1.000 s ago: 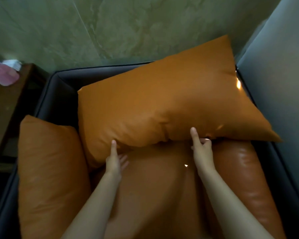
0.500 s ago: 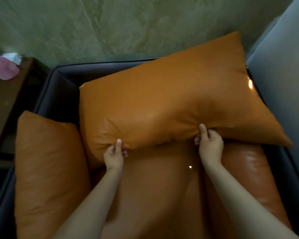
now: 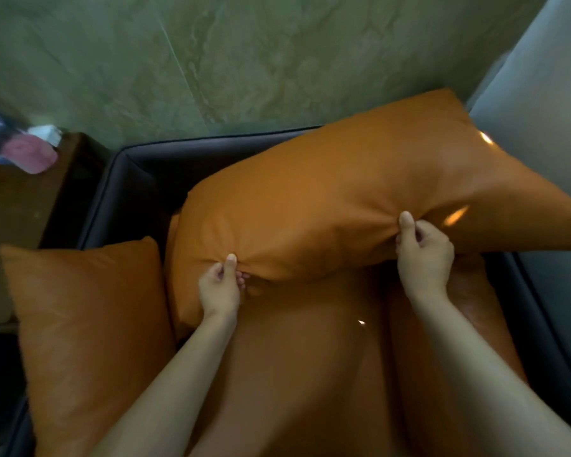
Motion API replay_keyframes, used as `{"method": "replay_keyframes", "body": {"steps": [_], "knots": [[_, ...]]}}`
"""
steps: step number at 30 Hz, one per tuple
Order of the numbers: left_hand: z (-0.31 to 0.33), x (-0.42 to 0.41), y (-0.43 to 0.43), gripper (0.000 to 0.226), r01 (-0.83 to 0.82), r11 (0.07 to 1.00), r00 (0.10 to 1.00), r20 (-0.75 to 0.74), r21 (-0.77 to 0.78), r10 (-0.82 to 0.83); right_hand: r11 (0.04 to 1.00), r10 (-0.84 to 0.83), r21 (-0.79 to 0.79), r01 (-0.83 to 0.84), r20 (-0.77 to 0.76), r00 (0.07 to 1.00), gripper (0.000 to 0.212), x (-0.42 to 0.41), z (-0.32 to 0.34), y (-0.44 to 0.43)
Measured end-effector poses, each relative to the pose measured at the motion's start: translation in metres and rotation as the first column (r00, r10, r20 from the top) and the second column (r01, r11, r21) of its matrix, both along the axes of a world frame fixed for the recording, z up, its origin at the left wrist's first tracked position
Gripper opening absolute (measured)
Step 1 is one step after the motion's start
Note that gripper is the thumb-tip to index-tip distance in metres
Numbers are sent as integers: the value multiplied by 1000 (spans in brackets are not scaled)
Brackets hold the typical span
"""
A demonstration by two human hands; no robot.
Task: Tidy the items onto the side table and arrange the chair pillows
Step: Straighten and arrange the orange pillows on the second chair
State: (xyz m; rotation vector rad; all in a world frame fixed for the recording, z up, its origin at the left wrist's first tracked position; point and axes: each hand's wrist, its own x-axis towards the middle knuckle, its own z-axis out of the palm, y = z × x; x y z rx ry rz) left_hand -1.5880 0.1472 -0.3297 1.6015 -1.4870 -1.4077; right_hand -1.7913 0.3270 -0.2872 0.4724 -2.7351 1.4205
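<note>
A large orange back pillow [image 3: 343, 199] lies tilted across the rear of the dark chair [image 3: 126, 192], its right end higher. My left hand [image 3: 220, 286] pinches its lower edge near the left corner, thumb on top. My right hand [image 3: 424, 249] grips the same edge further right, bunching the cover. A second orange pillow [image 3: 86, 324] leans at the chair's left arm. Another orange cushion [image 3: 472, 298] sits partly hidden under my right hand. The orange seat cushion [image 3: 310, 357] lies below my arms.
A dark wooden side table [image 3: 17, 225] stands left of the chair, with a pink item [image 3: 30, 155] and a white item [image 3: 45, 133] at its far end. A green marbled wall rises behind. A grey wall [image 3: 541, 127] closes the right side.
Both hands went from straight fingers touching the big pillow's lower edge to gripping it. The pillow's lower edge has since come up off the seat, its cover bunched at both grips.
</note>
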Motion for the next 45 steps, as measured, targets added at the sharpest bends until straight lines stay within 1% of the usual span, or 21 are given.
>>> {"method": "replay_keyframes", "body": {"steps": [6,10,12,14,16,18,20,22,24,25,27,29,30,32,33,34,35,38,40,43,45], "knots": [[45,-9,-12,36,-5,999,996,-93,47,10,999,-30,34,33,-103,994,54,-18,52,-23],[70,-18,-23,38,-5,999,995,-97,51,10,992,-57,103,69,-116,992,48,-19,76,-40],[72,-21,-30,40,-1,996,996,-93,86,9,986,16,163,16,-190,982,32,-8,78,-47],[67,-21,-36,42,15,993,997,-75,117,-6,957,196,263,-119,-291,936,17,15,70,-58],[59,-19,-38,44,41,989,997,-70,140,-31,854,451,412,-317,-283,847,34,43,52,-71],[51,-14,-35,43,76,985,996,-54,158,-68,680,681,533,-504,-202,704,51,69,35,-82],[39,-3,-32,42,163,970,986,-15,179,-163,533,802,591,-606,-123,585,65,91,23,-95],[26,14,-31,38,319,930,941,51,183,-333,453,846,603,-656,-60,529,75,105,11,-110],[13,37,-31,29,476,865,858,132,159,-497,391,860,625,-676,13,510,79,113,0,-121],[11,49,-32,22,527,836,821,162,151,-547,381,858,637,-670,26,513,80,116,-6,-126],[6,73,-34,12,593,798,765,235,103,-599,413,844,641,-647,-3,536,80,126,-20,-135],[4,98,-38,25,647,763,699,402,-2,-591,451,837,633,-629,-57,544,78,142,-35,-144],[4,111,-39,32,684,726,654,499,-71,-568,439,851,640,-630,-71,521,78,152,-41,-149],[15,132,-40,45,765,610,550,700,-206,-454,345,903,687,-639,-56,427,78,175,-54,-162],[23,141,-39,53,801,550,486,793,-236,-368,303,922,713,-632,-50,384,78,187,-60,-169],[31,151,-39,61,815,517,450,849,-263,-278,283,931,728,-625,-50,363,78,197,-66,-176],[38,162,-39,69,802,524,447,871,-288,-206,283,932,732,-620,-56,359,77,206,-72,-182],[44,197,-49,100,703,622,474,879,-344,-49,275,931,752,-599,-54,360,76,229,-86,-197],[39,213,-55,115,630,678,506,862,-380,14,202,946,802,-563,-12,322,82,238,-93,-204],[32,218,-56,130,429,817,613,789,-387,52,55,965,913,-405,56,256,92,239,-106,-210],[31,219,-56,136,308,883,658,749,-353,70,28,970,942,-336,56,237,87,236,-108,-211]]}}
